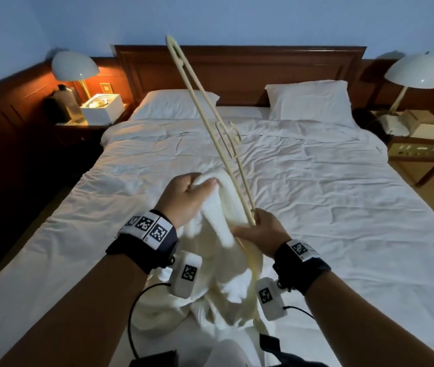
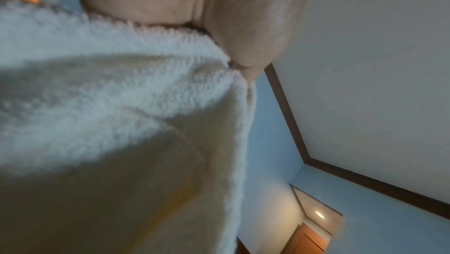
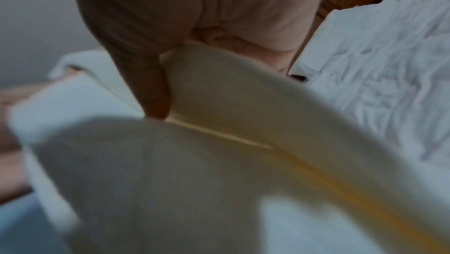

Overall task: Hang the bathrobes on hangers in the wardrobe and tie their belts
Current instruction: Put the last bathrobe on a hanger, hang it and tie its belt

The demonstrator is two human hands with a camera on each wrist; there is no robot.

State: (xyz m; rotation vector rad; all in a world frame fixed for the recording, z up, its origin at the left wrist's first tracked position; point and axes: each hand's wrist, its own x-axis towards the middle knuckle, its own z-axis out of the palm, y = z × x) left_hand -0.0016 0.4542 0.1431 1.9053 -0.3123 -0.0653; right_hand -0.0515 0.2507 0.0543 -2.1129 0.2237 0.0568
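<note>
A white terry bathrobe [image 1: 218, 263] hangs bunched above the near part of the bed. My left hand [image 1: 186, 194] grips a fold of the robe's collar; the fleece [image 2: 121, 104] fills the left wrist view. My right hand [image 1: 261, 229] holds the lower end of a cream plastic hanger [image 1: 210, 120], which slants up and away over the bed with its hook [image 1: 230, 139] near the middle. The hanger's lower arm goes into the robe fabric [image 3: 219, 142] beside my right thumb. No belt can be made out.
A wide bed [image 1: 343, 194] with white sheets and two pillows [image 1: 308, 100] lies ahead, with a wooden headboard [image 1: 237, 64] behind. Nightstands with lamps [image 1: 74, 66] stand on both sides. Cables and a dark bag [image 1: 277, 350] hang near my body. No wardrobe is in view.
</note>
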